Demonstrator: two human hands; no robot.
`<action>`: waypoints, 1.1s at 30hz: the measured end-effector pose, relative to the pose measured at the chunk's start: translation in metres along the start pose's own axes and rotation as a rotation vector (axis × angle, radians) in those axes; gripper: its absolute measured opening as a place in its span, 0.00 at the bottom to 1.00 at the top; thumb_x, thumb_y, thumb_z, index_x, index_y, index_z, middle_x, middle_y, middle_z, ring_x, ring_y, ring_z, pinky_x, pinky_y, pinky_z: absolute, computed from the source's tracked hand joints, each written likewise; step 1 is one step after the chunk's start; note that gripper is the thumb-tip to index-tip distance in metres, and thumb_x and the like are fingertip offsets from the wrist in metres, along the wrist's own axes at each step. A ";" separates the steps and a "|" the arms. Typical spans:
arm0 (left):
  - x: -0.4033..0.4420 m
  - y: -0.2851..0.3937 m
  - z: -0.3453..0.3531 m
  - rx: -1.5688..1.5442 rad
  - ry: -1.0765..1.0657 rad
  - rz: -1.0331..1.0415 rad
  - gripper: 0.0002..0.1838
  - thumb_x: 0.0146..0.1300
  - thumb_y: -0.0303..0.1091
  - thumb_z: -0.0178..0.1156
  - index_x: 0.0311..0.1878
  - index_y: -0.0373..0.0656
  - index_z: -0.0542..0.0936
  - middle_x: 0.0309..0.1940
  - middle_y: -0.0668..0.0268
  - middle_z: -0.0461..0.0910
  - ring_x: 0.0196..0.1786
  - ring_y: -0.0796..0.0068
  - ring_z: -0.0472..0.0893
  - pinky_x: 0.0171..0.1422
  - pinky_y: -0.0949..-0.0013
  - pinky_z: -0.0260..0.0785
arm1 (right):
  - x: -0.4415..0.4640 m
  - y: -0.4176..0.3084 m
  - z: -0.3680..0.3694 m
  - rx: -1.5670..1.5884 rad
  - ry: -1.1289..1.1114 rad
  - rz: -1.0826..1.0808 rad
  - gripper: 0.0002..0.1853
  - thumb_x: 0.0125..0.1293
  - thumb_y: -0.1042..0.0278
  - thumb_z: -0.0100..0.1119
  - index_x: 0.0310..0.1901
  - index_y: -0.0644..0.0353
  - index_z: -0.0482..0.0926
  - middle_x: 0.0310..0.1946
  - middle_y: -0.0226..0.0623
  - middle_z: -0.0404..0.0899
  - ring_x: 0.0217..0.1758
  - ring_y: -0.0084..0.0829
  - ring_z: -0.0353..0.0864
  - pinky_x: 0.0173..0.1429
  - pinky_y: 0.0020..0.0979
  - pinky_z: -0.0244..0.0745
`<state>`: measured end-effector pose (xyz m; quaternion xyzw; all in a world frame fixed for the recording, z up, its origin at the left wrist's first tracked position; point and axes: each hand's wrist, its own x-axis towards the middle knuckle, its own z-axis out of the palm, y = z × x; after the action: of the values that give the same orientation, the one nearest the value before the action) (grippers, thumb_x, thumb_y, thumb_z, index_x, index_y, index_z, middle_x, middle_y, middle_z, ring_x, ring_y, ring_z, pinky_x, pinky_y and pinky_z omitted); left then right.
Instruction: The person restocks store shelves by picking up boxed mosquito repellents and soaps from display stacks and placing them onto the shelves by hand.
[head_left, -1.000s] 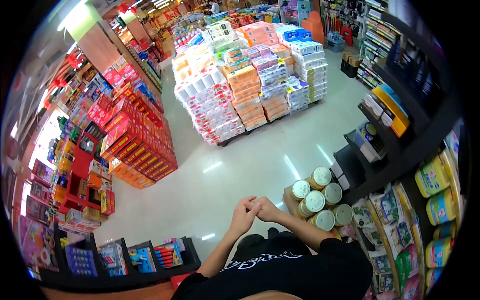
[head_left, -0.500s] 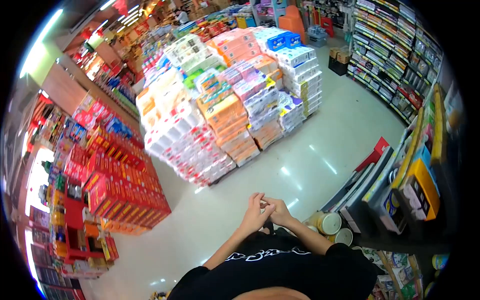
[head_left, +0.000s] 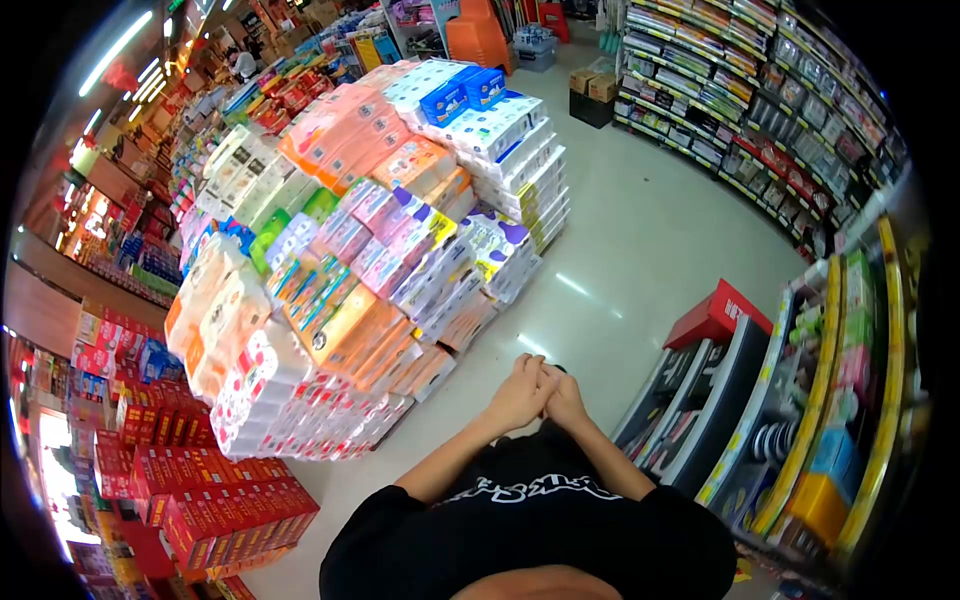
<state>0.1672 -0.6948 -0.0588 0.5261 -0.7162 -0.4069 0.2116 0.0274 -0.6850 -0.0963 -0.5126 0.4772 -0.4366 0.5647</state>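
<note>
My left hand (head_left: pixel 518 394) and my right hand (head_left: pixel 567 400) are clasped together in front of my body, at the lower middle of the view. Their fingers are closed and overlap each other. No object shows in either hand, though the inner palms are hidden. Beyond them and to the left stands a big stack of wrapped tissue packs (head_left: pixel 350 325), apart from my hands. Pale, shiny floor (head_left: pixel 575 325) lies just past my fingertips.
Shelves of goods (head_left: pixel 800 430) curve close along my right side, with a red box (head_left: pixel 715 310) at their end. Red cartons (head_left: pixel 235 505) are piled at the lower left. A tall rack of small packs (head_left: pixel 700 90) stands at the far right, near a black crate (head_left: pixel 590 108).
The view has shifted forward and turned right: the tissue stack and red cartons now sit farther left, and the right-hand shelves show more fully. My hands stay clasped together.
</note>
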 end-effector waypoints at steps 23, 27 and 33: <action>0.502 -0.063 -0.121 -0.523 0.277 0.067 0.38 0.77 0.51 0.50 0.77 0.32 0.54 0.68 0.39 0.67 0.73 0.45 0.68 0.77 0.57 0.58 | 0.528 -0.084 -0.141 -0.354 -0.334 -0.226 0.15 0.76 0.70 0.45 0.55 0.70 0.75 0.67 0.58 0.64 0.70 0.55 0.67 0.75 0.42 0.63; 0.591 -0.064 -0.178 -0.287 0.348 -0.002 0.46 0.73 0.55 0.56 0.77 0.29 0.52 0.72 0.34 0.62 0.75 0.40 0.64 0.79 0.53 0.56 | 0.628 -0.095 -0.171 -0.638 -0.463 -0.366 0.20 0.72 0.77 0.45 0.64 0.67 0.67 0.74 0.61 0.54 0.78 0.58 0.57 0.79 0.46 0.59; 0.682 -0.062 -0.242 -0.160 0.649 -0.130 0.53 0.68 0.57 0.62 0.76 0.23 0.50 0.76 0.32 0.52 0.79 0.37 0.55 0.82 0.50 0.49 | 0.767 -0.085 -0.201 -0.497 -0.303 -0.222 0.32 0.67 0.80 0.48 0.74 0.66 0.57 0.77 0.61 0.51 0.79 0.57 0.59 0.77 0.45 0.61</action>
<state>0.1365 -1.4210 -0.0534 0.6546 -0.5422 -0.2857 0.4426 -0.0462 -1.4790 -0.0855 -0.7432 0.4207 -0.2841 0.4359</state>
